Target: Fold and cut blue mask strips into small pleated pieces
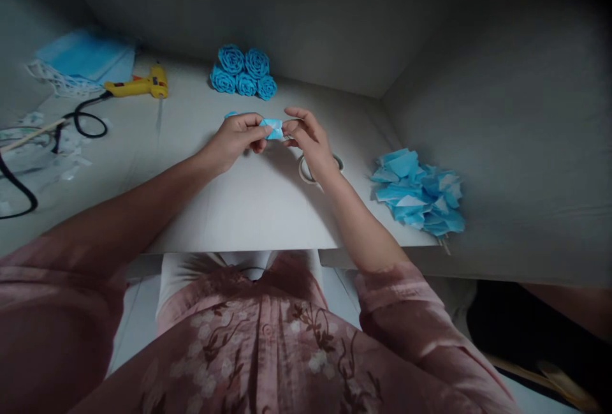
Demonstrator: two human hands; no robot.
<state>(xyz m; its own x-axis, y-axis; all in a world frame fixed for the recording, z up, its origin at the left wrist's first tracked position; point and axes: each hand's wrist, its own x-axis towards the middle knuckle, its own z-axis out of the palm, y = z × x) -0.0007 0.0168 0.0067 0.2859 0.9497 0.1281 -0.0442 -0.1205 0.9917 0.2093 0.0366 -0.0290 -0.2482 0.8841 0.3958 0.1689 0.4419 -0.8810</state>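
Just above the frame's centre, the left hand (235, 136) pinches a blue folded strip (272, 127) between its fingers; the right hand (310, 138), fingers loosely curved, is at its end, grip unclear.

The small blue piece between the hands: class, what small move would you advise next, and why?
I'd suggest the right hand gently close its fingers on the free end of the blue piece. The left hand pinches the opposite end, and the right hand sits right at the free end, though whether it already touches is unclear.
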